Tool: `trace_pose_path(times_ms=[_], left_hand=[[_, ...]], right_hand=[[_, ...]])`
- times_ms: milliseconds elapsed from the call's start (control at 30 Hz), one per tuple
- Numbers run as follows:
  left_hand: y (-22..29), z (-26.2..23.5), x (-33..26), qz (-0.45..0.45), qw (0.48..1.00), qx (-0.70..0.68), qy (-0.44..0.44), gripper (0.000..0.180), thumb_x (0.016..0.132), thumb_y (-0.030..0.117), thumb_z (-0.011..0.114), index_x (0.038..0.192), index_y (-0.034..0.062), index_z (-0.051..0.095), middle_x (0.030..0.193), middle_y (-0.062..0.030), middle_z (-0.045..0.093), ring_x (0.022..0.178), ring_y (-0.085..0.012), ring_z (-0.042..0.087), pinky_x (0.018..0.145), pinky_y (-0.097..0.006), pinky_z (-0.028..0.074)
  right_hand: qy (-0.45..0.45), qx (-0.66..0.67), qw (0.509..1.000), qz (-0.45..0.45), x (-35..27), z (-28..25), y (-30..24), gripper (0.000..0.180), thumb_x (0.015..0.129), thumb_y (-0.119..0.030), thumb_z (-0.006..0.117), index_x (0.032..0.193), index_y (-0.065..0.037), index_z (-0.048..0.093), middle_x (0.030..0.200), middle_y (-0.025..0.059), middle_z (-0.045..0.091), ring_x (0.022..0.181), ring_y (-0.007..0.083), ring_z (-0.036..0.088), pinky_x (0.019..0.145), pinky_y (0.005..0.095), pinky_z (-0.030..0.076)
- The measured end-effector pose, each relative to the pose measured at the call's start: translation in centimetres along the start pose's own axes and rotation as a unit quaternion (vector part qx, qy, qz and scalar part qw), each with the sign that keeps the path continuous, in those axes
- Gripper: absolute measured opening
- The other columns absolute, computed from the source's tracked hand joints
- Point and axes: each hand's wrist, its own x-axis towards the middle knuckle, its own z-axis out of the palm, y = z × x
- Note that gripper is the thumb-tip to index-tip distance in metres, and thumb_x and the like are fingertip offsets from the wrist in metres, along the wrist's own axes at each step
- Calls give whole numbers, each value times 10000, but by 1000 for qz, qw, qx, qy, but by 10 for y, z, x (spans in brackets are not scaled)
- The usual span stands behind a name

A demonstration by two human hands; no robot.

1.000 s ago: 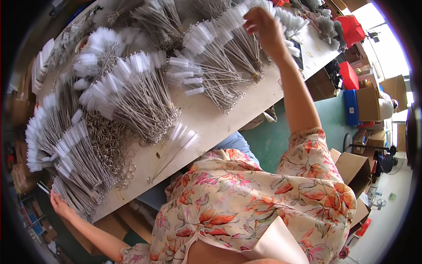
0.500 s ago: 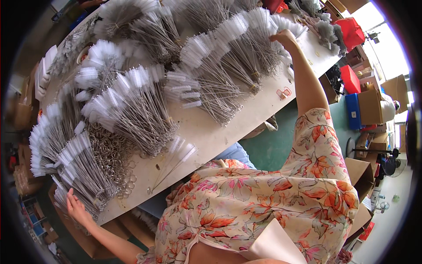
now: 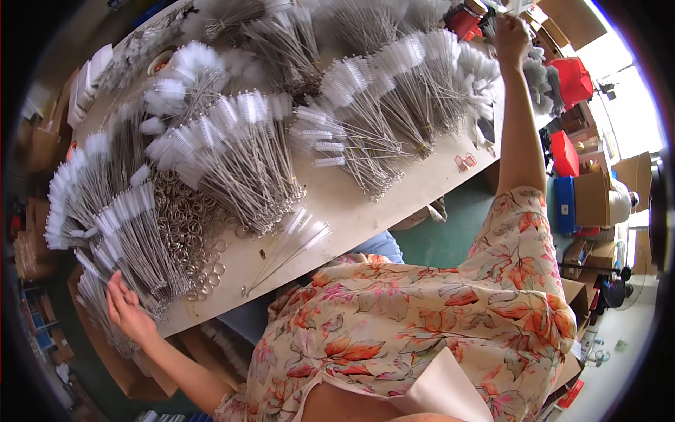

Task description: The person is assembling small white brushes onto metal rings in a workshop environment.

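Head view: a person in a floral top leans over a pale table (image 3: pixel 394 204) heaped with wire bottle brushes. Left hand (image 3: pixel 126 313), fingers spread open, rests on a brush bundle (image 3: pixel 133 253) at the near-left edge beside metal rings (image 3: pixel 186 218). Right hand (image 3: pixel 512 36) reaches the far brushes (image 3: pixel 450 77); its grip cannot be told.

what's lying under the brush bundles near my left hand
A heap of loose metal rings spreads on the table beside your left hand, running beneath the wire brushes. How far the rings continue underneath is covered.
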Motion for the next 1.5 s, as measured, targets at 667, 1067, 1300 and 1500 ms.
trace_pose_path(times_ms=[667,1067,1300,1500], left_hand=[[56,155,-85,244,943,-125,-189,66,789,-53,553,850,-28,548,948,-168,557,622,-167,592,565,-220,516],[56,122,-48,363,896,19,-256,883,621,310,794,1299,6,318,1280,-179,362,1124,-277,439,937,-391,358],[48,116,-63,134,868,-99,-468,687,674,265,769,1204,-6,427,1214,-156,454,1130,-257,465,912,-364,383],[42,111,-79,374,854,36,-359,203,702,184,717,818,61,605,868,-37,593,780,-184,560,667,-310,463]], right_hand=[[-529,678,510,35,-284,-136,-330,357,871,-357,550,949,-30,669,909,90,613,931,175,543,848,300,421],[-724,577,372,63,-287,-160,-333,172,910,-140,479,935,-12,591,713,-5,548,612,52,461,560,192,381],[-693,604,391,-35,-297,-181,-337,122,885,-100,505,884,-17,593,693,-24,542,624,42,450,543,208,358],[-795,521,310,6,-282,-188,-325,130,878,-109,517,852,-9,596,688,-3,573,599,47,466,528,205,371]])
